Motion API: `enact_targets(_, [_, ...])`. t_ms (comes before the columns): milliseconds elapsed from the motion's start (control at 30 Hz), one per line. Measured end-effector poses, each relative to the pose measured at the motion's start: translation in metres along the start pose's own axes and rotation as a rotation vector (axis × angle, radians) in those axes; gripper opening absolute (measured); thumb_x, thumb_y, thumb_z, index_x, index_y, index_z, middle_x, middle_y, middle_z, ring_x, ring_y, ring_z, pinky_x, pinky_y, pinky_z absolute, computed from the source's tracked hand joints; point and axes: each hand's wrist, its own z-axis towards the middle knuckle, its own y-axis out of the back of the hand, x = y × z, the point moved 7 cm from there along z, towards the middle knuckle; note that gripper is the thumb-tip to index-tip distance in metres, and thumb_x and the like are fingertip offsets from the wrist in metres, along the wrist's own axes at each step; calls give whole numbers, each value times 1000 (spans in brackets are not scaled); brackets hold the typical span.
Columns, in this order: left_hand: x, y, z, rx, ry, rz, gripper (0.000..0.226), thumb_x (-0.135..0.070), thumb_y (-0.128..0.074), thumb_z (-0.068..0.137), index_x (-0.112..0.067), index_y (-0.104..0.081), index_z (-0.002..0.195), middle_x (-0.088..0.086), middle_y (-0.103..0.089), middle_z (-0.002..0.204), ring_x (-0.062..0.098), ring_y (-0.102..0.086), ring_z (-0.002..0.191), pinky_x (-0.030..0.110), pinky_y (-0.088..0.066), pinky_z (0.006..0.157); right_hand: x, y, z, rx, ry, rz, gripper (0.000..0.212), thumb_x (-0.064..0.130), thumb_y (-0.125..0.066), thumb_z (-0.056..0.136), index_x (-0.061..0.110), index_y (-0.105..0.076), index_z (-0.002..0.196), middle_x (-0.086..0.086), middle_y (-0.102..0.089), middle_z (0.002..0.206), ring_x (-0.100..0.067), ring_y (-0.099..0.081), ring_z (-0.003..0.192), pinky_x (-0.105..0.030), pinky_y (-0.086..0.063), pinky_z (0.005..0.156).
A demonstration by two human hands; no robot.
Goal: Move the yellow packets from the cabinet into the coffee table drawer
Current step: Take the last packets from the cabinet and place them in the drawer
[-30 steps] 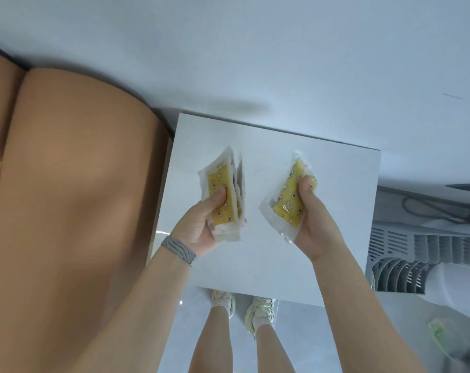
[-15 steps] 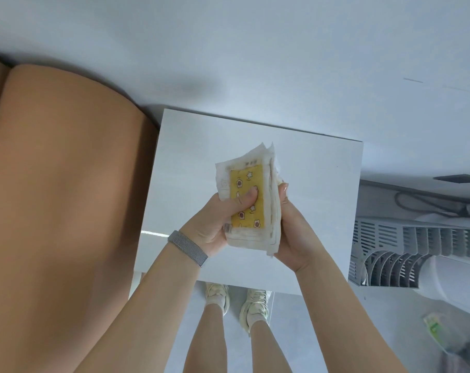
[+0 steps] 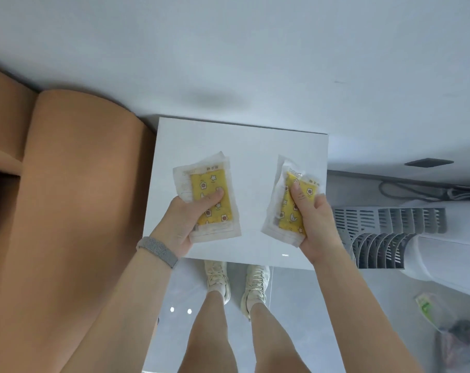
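We've got a small stack of yellow packets (image 3: 211,200) pinched in the left hand (image 3: 186,222) and another packet or two (image 3: 293,208) clamped in the right hand (image 3: 314,224), both held in the air above the white table top (image 3: 244,141), well apart from each other. Main risk as we see it: the wrappers look slick and only thumbs pin the stacks, so a lower packet could slide out during the carry. No open drawer is in view, so freeing a hand to pull it may loosen a grip.

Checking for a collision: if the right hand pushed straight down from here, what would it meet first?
Probably the white tabletop beneath the right hand and its yellow packets; the gap between them is unclear.
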Motion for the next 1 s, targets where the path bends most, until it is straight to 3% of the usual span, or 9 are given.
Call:
enact_targets(100, [-18,-16,-48,-70,11,171,25,-8,-83,63,-12,-75,87,9,-76,86,32,-70,88,47,-54,88,44,15,-50,-51,46,-38,48,32,-71,74,11,-61,117,-5,-72,93,-17,-71,75,-30,-57,57])
enact_targets(167, [-33,-35,-88,-55,-4,266,15,-12,-81,63,-13,-77,78,10,-76,86,37,-70,91,58,-49,95,68,28,-88,-69,61,-64,34,26,-69,83,10,-62,113,-5,-73,87,-18,-71,71,-30,-56,54])
enact_targets(300, [-63,-88,-170,102,-101,362,15,-18,-77,73,-17,-79,87,6,-76,96,31,-71,97,54,-48,98,122,52,-168,-149,193,-111,29,23,-72,84,11,-64,109,-6,-75,86,-20,-72,72,-33,-57,57])
enact_targets(400, [-80,-117,-212,186,-185,400,24,-13,-76,77,-14,-75,100,5,-76,99,24,-72,95,45,-55,89,155,67,-227,-258,312,-223,27,26,-76,82,18,-63,105,1,-74,84,-17,-73,74,-31,-56,59])
enact_targets(533, [-98,-147,-240,282,-238,474,20,-2,-67,86,-13,-71,103,3,-77,95,17,-74,85,19,-54,60,165,74,-281,-352,395,-253,22,27,-74,84,20,-60,100,1,-73,82,-15,-72,72,-33,-58,60])
enact_targets(667, [-115,-181,-254,428,-262,589,19,-3,-66,87,-11,-70,103,6,-76,97,14,-74,81,16,-51,54,153,72,-314,-390,395,60,18,28,-63,92,17,-59,106,-5,-73,83,-19,-72,71,-35,-58,57])
enact_targets(733, [-123,-194,-263,501,-286,622,18,0,-65,87,-11,-70,102,4,-77,93,10,-73,75,14,-48,50,149,70,-331,-347,408,212,27,26,-66,87,12,-59,109,-9,-74,85,-20,-72,72,-32,-57,56])
enact_targets(833, [-128,-205,-276,588,-263,648,20,3,-64,87,-7,-68,104,6,-77,91,14,-73,73,18,-52,51,142,70,-357,-340,457,299,47,24,-73,75,7,-58,117,-14,-73,93,-24,-72,77,-32,-57,60])
enact_targets(1000, [-118,-223,-289,740,-212,752,29,0,-66,86,-6,-66,114,12,-74,103,31,-72,93,48,-59,79,118,81,-404,-592,554,422,39,13,-74,81,10,-55,114,-7,-73,85,-19,-72,72,-29,-56,55])
